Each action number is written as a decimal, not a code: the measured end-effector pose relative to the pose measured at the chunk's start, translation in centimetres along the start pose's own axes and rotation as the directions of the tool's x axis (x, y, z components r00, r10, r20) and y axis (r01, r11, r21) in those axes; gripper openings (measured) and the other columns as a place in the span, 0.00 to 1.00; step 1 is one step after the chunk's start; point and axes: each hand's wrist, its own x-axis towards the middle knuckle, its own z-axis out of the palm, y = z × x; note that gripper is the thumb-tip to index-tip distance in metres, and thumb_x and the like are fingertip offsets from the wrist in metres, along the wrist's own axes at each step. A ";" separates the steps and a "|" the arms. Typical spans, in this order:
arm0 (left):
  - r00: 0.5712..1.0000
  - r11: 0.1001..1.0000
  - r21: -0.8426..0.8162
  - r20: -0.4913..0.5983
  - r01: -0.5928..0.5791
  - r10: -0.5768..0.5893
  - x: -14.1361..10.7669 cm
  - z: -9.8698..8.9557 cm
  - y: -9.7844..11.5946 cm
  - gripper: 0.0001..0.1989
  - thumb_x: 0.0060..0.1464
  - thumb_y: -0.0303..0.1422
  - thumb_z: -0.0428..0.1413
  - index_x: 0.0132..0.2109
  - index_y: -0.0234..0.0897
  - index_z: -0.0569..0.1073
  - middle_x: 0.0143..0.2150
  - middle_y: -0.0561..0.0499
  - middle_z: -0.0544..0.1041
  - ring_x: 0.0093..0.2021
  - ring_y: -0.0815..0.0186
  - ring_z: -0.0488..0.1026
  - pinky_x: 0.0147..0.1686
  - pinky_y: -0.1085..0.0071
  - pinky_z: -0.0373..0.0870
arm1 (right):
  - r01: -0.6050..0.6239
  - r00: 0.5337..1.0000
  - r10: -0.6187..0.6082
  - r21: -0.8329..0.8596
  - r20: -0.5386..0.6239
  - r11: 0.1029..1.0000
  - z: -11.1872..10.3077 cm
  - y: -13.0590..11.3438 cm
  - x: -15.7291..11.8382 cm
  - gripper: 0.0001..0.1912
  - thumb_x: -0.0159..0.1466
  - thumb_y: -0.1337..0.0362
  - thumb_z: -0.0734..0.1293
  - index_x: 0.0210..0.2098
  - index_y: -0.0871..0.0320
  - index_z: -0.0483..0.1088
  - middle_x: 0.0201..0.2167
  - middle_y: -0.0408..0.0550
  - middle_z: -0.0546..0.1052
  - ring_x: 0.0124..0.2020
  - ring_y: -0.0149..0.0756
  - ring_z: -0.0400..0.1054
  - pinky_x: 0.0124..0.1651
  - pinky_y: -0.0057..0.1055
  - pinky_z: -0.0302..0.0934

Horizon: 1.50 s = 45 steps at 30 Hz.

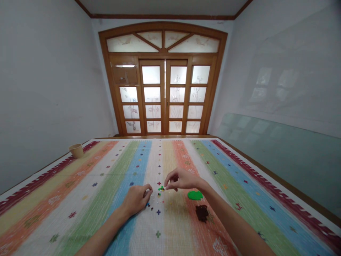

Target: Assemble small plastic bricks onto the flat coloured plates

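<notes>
Small colored pieces (pixel 161 188) lie in a loose group at the middle of the striped cloth, between the hands. My right hand (pixel 179 179) reaches in from the right, thumb and fingertips pinched together at the edge of this group; what is between them is too small to make out. My left hand (pixel 137 197) rests on the cloth to the left, its fingers curled, with their tips hidden from clear view. Blue and dark bits (pixel 149 205) lie just under it. A green flat piece (pixel 195 195) and a dark brown piece (pixel 201 213) lie near my right forearm.
A tan cup (pixel 76 150) stands at the far left edge of the table. The striped tablecloth (pixel 106 199) covers the table. Beyond its far edge are wooden doors (pixel 165 96) with glass panes. A pale glass panel (pixel 279 145) leans along the right wall.
</notes>
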 end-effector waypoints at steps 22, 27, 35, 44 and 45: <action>1.000 1.000 0.000 -0.007 -0.011 0.011 0.0 0.4 -0.3 0.14 0.64 0.37 0.46 0.41 0.40 0.76 0.24 0.52 0.76 0.27 0.64 0.74 0.31 0.72 0.58 | 0.059 0.995 -0.088 0.389 0.055 0.920 -2.1 -2.0 -2.0 0.13 0.51 0.59 0.78 0.29 0.63 0.78 0.15 0.38 0.70 0.16 0.22 0.59 0.19 0.21 0.53; 1.000 1.000 -0.011 -0.014 -0.012 0.012 0.0 0.4 -0.3 0.14 0.63 0.37 0.47 0.40 0.40 0.76 0.24 0.52 0.76 0.27 0.65 0.73 0.31 0.72 0.59 | 0.057 0.994 -0.087 0.380 0.061 0.923 -2.3 -2.2 -2.2 0.12 0.51 0.60 0.78 0.29 0.63 0.78 0.16 0.38 0.70 0.17 0.22 0.59 0.19 0.21 0.53; 1.000 1.000 -0.012 -0.016 -0.017 0.017 0.0 0.3 -0.3 0.14 0.63 0.37 0.47 0.40 0.40 0.76 0.23 0.53 0.75 0.26 0.65 0.72 0.30 0.72 0.59 | 0.082 0.991 -0.109 0.301 0.074 0.950 -2.9 -2.7 -2.9 0.13 0.53 0.59 0.77 0.31 0.63 0.78 0.16 0.38 0.70 0.17 0.23 0.62 0.20 0.21 0.55; 1.000 1.000 -0.013 -0.011 -0.014 0.014 0.0 0.3 -0.3 0.15 0.63 0.37 0.46 0.40 0.39 0.76 0.23 0.52 0.75 0.27 0.65 0.73 0.30 0.72 0.59 | 0.099 0.990 -0.129 0.341 0.064 0.935 -3.4 -2.9 -3.6 0.14 0.53 0.58 0.77 0.31 0.63 0.77 0.16 0.39 0.71 0.16 0.24 0.62 0.19 0.21 0.57; 1.000 1.000 -0.011 -0.011 -0.014 0.014 0.0 0.3 -0.3 0.15 0.63 0.37 0.46 0.40 0.39 0.76 0.23 0.53 0.75 0.26 0.65 0.73 0.30 0.72 0.59 | 0.101 0.989 -0.131 0.346 0.067 0.933 -3.4 -2.9 -3.6 0.14 0.53 0.58 0.77 0.31 0.62 0.77 0.17 0.39 0.71 0.17 0.24 0.62 0.19 0.21 0.58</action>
